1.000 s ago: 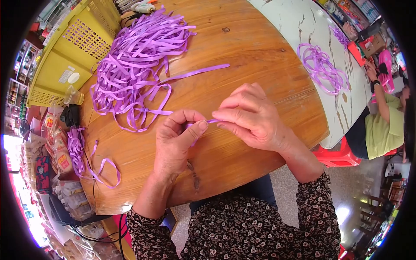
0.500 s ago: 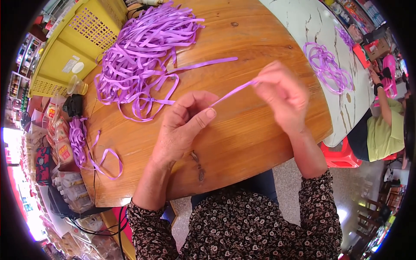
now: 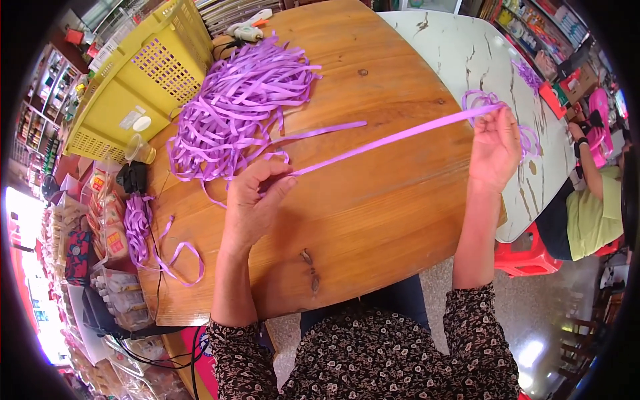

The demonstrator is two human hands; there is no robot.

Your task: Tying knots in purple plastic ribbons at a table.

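Observation:
A length of purple ribbon (image 3: 393,138) is stretched taut between my two hands, above the wooden table. My left hand (image 3: 255,197) pinches it between thumb and fingers at the lower left. Raised toward the table's right edge, my right hand (image 3: 495,148) grips the other end in its fingertips. Beyond my left hand lies a large tangled heap of purple ribbon (image 3: 250,100), and one loose strand (image 3: 327,131) trails from it to the right. Whether the held ribbon joins the heap is hidden behind my left hand.
A yellow plastic basket (image 3: 110,110) stands at the far left, with a clear cup (image 3: 140,149) beside it. A smaller purple bundle (image 3: 138,230) hangs near the left edge. A glue gun (image 3: 247,30) lies at the back. Right, a person (image 3: 587,207) sits by the marble-patterned table (image 3: 427,40).
My right hand has moved right and away from my left, drawing out a much longer stretch of ribbon. My left hand has shifted slightly left. The view has tilted a little.

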